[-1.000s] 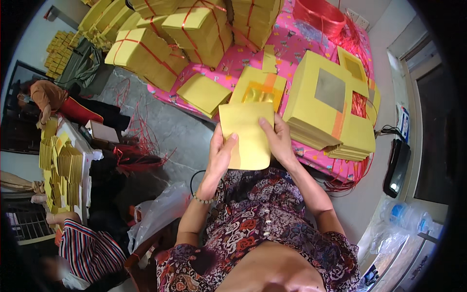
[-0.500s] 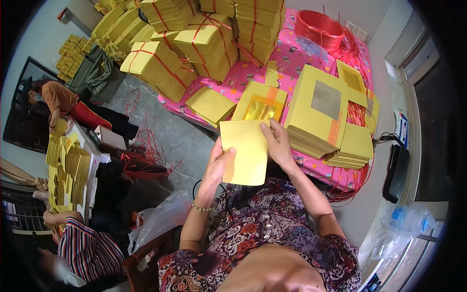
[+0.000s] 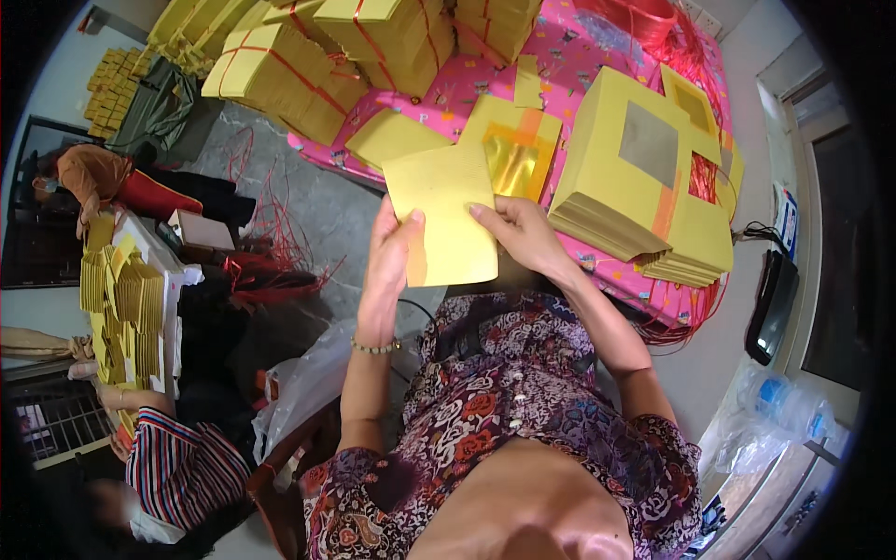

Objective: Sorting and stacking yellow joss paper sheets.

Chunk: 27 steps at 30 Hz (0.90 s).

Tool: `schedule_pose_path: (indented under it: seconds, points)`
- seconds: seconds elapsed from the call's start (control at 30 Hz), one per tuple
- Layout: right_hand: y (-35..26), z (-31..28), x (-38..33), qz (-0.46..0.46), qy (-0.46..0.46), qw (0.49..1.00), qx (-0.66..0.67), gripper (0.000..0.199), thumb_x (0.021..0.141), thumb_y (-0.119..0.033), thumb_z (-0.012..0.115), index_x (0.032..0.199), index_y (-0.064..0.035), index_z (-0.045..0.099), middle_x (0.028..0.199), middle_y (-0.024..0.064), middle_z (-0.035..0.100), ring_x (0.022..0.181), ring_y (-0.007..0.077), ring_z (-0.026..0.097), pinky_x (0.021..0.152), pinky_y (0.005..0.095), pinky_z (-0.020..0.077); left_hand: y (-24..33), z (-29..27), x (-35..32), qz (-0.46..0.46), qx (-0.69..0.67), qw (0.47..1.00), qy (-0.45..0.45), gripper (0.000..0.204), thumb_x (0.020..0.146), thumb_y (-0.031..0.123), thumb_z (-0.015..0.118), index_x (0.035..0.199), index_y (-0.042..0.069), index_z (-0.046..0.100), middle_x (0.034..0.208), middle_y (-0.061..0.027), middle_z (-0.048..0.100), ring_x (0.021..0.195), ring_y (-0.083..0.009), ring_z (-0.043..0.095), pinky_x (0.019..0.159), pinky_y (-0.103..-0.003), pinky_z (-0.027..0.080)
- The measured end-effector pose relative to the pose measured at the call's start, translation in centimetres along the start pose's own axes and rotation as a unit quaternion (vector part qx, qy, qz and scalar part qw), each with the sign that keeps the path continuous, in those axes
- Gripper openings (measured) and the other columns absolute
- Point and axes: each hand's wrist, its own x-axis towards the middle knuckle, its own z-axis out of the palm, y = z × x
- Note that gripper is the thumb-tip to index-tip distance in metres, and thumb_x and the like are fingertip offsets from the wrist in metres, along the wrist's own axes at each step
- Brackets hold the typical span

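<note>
Between both hands I hold a yellow paper sheet, with an orange strip along its lower left edge. My left hand grips its left side, thumb on top. On the right side, my right hand pinches it with the thumb over the face and the fingers behind. I cannot tell whether it is one layer or several. Just beyond it lies a yellow sheet with a shiny gold panel and an orange band. To the right rises a thick stack of yellow sheets with a grey rectangle on top.
The pink patterned table carries tied yellow bundles at the back and coiled red strapping. At left, two people, one in an orange top and one in a striped shirt, work by another table of yellow paper.
The held sheet has shifted left and up in the picture along with both hands. My right hand has slid down from the sheet's top right corner to its right side.
</note>
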Motion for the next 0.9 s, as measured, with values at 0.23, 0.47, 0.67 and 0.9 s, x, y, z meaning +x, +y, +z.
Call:
schedule_pose_path:
  seconds: [0.23, 0.47, 0.67, 0.9]
  points:
    - [-0.1, -0.1, -0.3, 0.021, -0.027, 0.999, -0.005, 0.042, 0.092, -0.037, 0.057, 0.09, 0.0038, 0.067, 0.06, 0.0023, 0.059, 0.055, 0.0055, 0.05, 0.05, 0.0259, 0.0395, 0.1, -0.1, 0.8, 0.005, 0.007, 1.0, 0.024, 0.04, 0.093, 0.003, 0.049, 0.131, 0.001, 0.039, 0.122, -0.0122, 0.054, 0.108, -0.0186, 0.057, 0.092, -0.031, 0.047]
    - [2.7, -0.4, 0.1, 0.032, -0.035, 0.999, -0.001, 0.038, 0.091, -0.036, 0.061, 0.094, 0.0019, 0.067, 0.068, 0.0015, 0.063, 0.056, 0.0039, 0.05, 0.048, 0.0233, 0.0398, 0.1, 0.3, 1.9, 0.015, 0.028, 0.999, 0.029, 0.04, 0.093, 0.0, 0.045, 0.132, 0.0, 0.038, 0.123, -0.0127, 0.054, 0.108, -0.0184, 0.057, 0.091, -0.031, 0.048]
    - [1.1, 0.1, -1.4, 0.068, -0.041, 0.995, 0.062, 0.036, 0.09, -0.034, 0.062, 0.087, 0.002, 0.064, 0.073, 0.0015, 0.065, 0.062, 0.0065, 0.057, 0.052, 0.0225, 0.0453, -0.5, -0.6, 1.8, 0.012, 0.024, 0.999, 0.045, 0.038, 0.093, 0.001, 0.046, 0.131, 0.001, 0.039, 0.123, -0.0128, 0.054, 0.108, -0.0187, 0.057, 0.092, -0.031, 0.047]
    - [1.3, -0.3, 0.8, 0.03, 0.039, 0.992, 0.118, 0.032, 0.092, -0.029, 0.06, 0.082, 0.0016, 0.062, 0.067, -0.0014, 0.06, 0.058, 0.0045, 0.051, 0.052, 0.0221, 0.0426, -1.6, -0.6, 0.0, -0.03, 0.045, 0.999, 0.003, 0.04, 0.092, -0.001, 0.044, 0.132, 0.001, 0.038, 0.122, -0.0114, 0.055, 0.107, -0.0164, 0.056, 0.091, -0.03, 0.047]
